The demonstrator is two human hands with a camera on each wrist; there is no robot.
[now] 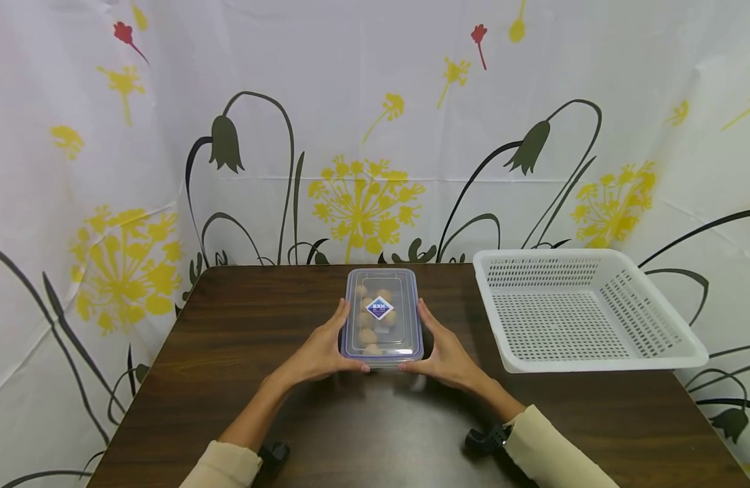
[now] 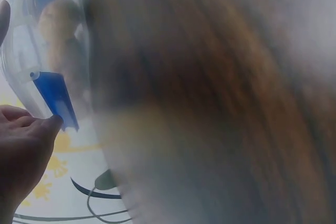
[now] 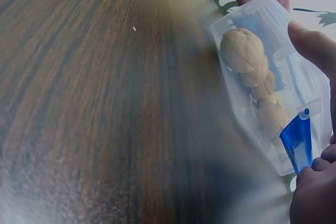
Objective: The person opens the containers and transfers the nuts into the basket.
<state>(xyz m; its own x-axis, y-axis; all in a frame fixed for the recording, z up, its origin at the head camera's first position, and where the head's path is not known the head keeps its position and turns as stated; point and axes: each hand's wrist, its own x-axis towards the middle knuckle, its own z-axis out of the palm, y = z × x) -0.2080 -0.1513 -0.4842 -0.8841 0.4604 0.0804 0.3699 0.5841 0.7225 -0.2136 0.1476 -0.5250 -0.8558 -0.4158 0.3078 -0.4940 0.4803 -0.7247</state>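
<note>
Between my two hands is a clear plastic food container [image 1: 405,339] with a purple-blue rimmed lid and a diamond-shaped BXH label [image 1: 379,308]. Round tan balls [image 3: 242,51] show through its walls. My left hand [image 1: 316,349] grips the left side, thumb at the near edge. On the opposite side, my right hand [image 1: 449,352] grips it likewise. Blue side clips stick outward from the container: one clip [image 2: 55,98] at the left hand's fingers, another clip [image 3: 298,140] by the right hand's fingers. Whether the base touches the table cannot be told.
A white perforated plastic basket [image 1: 493,325] stands at the right on the dark wooden table [image 1: 228,339]. Behind the table hangs a white curtain [image 1: 362,54] with flower prints. Dark bands are on both wrists.
</note>
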